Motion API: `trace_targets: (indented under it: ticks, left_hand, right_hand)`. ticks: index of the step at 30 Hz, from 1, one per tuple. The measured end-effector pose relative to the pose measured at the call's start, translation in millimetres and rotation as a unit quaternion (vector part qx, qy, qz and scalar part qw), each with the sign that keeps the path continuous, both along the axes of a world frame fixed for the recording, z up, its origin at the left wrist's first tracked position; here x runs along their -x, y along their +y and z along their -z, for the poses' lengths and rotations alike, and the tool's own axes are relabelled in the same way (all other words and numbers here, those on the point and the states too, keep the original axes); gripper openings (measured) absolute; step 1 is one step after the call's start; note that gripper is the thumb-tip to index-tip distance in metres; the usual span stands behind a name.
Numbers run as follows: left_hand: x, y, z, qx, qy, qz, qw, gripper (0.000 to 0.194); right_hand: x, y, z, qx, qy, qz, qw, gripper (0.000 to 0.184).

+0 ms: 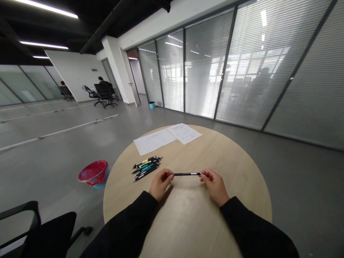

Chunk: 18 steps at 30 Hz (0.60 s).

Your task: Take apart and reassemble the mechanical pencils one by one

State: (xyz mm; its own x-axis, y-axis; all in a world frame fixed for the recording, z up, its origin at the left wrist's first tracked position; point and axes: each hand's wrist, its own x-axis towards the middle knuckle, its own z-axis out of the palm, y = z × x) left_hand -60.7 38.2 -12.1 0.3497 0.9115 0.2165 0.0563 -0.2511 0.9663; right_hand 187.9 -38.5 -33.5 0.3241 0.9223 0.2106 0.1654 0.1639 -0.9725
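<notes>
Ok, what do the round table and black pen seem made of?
The pale round tabletop looks like matte laminate or veneer, with faint wood grain. The slim black pen looks like plastic, its silver band perhaps metal; too small to tell.

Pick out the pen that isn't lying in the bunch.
The slim black pen, held level between the left hand and right hand; the other multicoloured pens lie bunched on the round light-wood table.
</notes>
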Motion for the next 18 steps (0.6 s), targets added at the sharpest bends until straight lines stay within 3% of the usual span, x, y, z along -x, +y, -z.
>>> trace_targets:
  ticks: [18]
  left_hand:
    - [-0.5,-1.0,-3.9,-0.006,0.011,-0.004,1.0,0.03]
  right_hand:
    - [-0.5,-2.2,-4.1,-0.006,-0.009,-0.002,1.0,0.036]
